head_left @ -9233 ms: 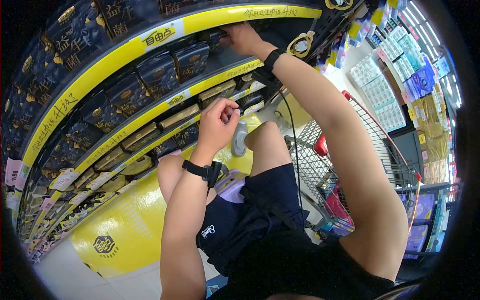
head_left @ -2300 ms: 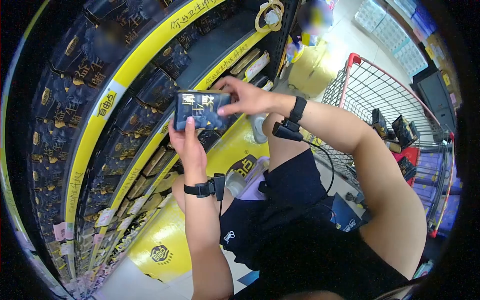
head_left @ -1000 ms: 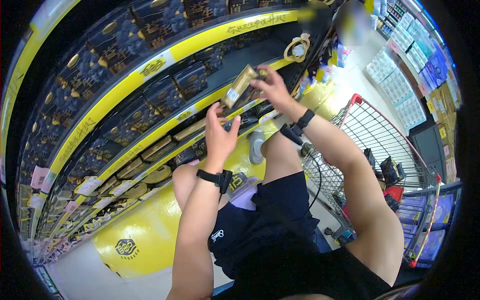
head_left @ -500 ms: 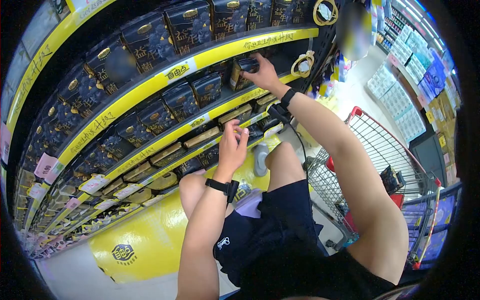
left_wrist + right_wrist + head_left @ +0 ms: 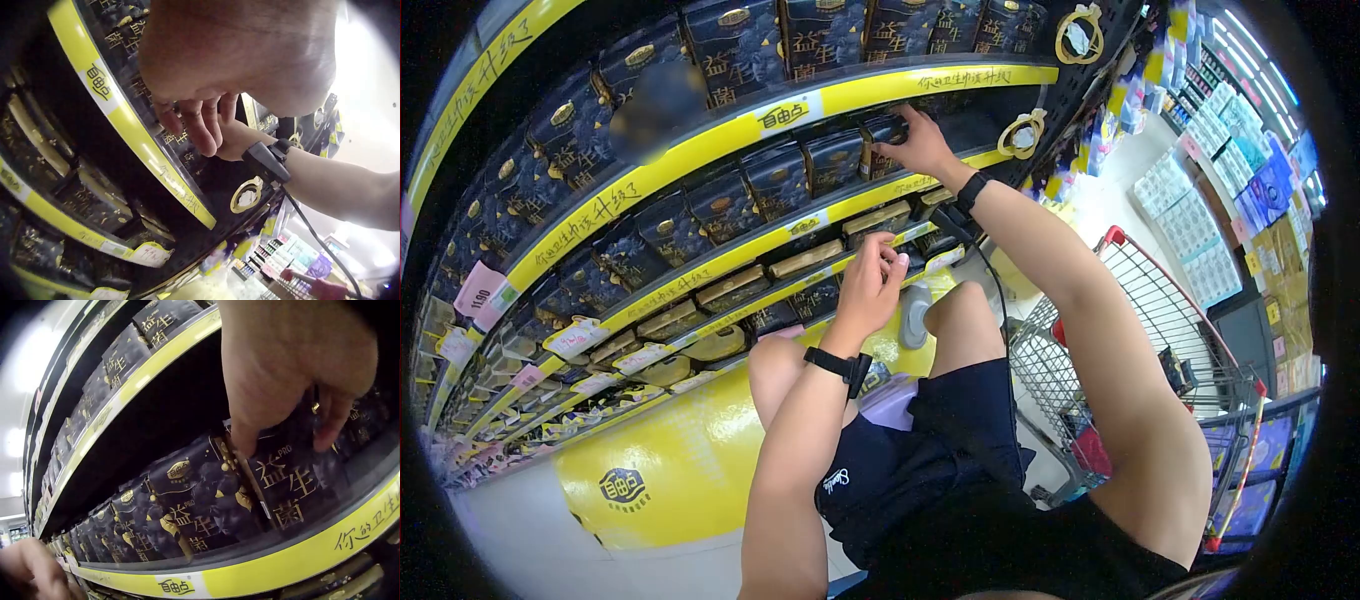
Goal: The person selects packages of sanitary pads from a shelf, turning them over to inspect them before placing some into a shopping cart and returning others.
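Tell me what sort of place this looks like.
Most likely a supermarket aisle: matching dark sanitary-pad packs line a yellow-edged shelf, a pink price tag reads 11.90, and a wire shopping cart stands nearby.

pale floor (image 5: 525,520), bright strip lights (image 5: 1258,62) overhead

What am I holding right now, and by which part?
The right hand grips a dark pack by its upper part; the left hand holds nothing that shows.

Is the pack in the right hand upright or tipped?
Upright: the pack lines up with its neighbour on the shelf; the right hand grips its top.
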A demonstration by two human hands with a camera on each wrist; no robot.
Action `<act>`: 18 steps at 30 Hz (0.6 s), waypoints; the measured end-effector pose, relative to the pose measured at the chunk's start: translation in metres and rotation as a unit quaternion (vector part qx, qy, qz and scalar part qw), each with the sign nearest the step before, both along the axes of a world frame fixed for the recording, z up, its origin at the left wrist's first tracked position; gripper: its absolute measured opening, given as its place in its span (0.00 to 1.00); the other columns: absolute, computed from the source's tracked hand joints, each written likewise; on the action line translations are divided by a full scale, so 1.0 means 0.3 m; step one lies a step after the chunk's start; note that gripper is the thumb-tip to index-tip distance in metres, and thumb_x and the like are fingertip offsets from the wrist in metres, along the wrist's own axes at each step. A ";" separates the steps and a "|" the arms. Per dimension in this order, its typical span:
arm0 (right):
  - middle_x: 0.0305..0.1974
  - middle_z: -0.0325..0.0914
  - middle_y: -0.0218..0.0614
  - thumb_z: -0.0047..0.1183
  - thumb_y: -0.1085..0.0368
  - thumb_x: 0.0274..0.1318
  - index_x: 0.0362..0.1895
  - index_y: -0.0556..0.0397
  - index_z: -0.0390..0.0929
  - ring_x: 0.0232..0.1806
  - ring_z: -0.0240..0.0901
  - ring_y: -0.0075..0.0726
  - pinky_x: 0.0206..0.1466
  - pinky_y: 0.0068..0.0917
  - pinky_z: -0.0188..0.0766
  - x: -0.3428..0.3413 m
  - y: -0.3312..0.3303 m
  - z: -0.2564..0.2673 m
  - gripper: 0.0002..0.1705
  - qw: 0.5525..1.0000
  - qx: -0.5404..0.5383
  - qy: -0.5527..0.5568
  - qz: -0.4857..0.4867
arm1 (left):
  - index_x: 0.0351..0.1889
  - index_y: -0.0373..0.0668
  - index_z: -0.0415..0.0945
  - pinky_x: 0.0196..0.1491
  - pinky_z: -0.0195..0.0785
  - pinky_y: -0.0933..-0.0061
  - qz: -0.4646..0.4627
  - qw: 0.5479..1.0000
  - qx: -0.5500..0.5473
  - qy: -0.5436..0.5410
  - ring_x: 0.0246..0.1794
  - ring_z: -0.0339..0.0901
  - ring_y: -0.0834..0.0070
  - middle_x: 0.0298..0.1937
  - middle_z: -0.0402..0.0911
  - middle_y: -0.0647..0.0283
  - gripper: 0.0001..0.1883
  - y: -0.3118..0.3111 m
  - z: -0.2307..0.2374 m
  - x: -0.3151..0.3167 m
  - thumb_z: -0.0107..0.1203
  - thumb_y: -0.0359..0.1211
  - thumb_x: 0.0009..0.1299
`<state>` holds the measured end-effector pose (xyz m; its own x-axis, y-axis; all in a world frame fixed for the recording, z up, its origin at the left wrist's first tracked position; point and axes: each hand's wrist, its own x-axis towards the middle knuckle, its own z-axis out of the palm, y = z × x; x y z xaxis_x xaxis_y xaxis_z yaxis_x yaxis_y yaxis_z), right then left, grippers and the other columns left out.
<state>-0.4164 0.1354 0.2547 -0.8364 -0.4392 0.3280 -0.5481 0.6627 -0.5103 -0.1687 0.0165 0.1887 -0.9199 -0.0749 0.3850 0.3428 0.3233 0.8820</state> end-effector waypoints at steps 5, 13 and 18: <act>0.63 0.71 0.63 0.75 0.49 0.46 0.72 0.57 0.63 0.69 0.63 0.69 0.69 0.53 0.68 -0.002 -0.004 -0.017 0.53 0.998 0.043 0.040 0.018 | 0.59 0.36 0.69 0.41 0.73 0.60 -0.004 1.000 -0.008 0.009 0.32 0.80 0.62 0.38 0.80 0.54 0.20 0.002 -0.002 0.002 0.57 0.39 0.76; 0.57 0.74 0.62 0.76 0.59 0.42 0.71 0.55 0.64 0.61 0.70 0.69 0.65 0.51 0.71 0.015 -0.012 -0.017 0.51 0.995 0.068 0.069 0.017 | 0.58 0.39 0.70 0.43 0.72 0.59 -0.028 0.999 -0.038 -0.010 0.35 0.80 0.61 0.38 0.79 0.56 0.21 0.005 -0.005 0.001 0.59 0.40 0.74; 0.55 0.76 0.60 0.75 0.59 0.43 0.71 0.55 0.63 0.63 0.68 0.68 0.66 0.52 0.69 -0.013 -0.025 -0.052 0.51 0.994 0.070 0.087 0.014 | 0.57 0.41 0.71 0.47 0.69 0.57 -0.033 0.998 -0.050 0.003 0.38 0.79 0.59 0.37 0.79 0.57 0.19 0.008 -0.013 -0.001 0.59 0.41 0.74</act>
<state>-0.4202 0.1279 0.2391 -0.7595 -0.5130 0.4000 -0.6388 0.7041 -0.3101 -0.1689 0.0189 0.1847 -0.9189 0.0242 0.3938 0.3718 0.3870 0.8438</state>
